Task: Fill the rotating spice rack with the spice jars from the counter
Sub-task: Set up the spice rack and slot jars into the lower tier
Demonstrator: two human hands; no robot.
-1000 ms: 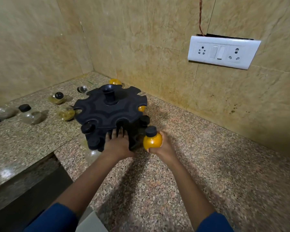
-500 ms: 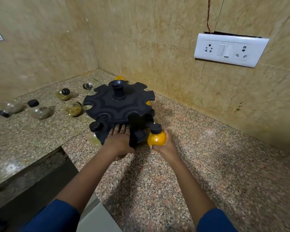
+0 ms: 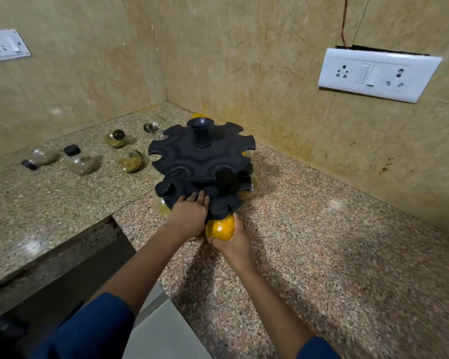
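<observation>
Yellow jar (image 3: 219,228) in the right hand (image 3: 236,244) has moved against the rack (image 3: 202,158).

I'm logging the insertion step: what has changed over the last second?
The right hand carried the yellow jar from beside the rack in to its lower tier; the cap now sits at a slot. Its grip is unchanged. The left hand stays on the lower tier; the loose jars on the counter lie as before.
</observation>
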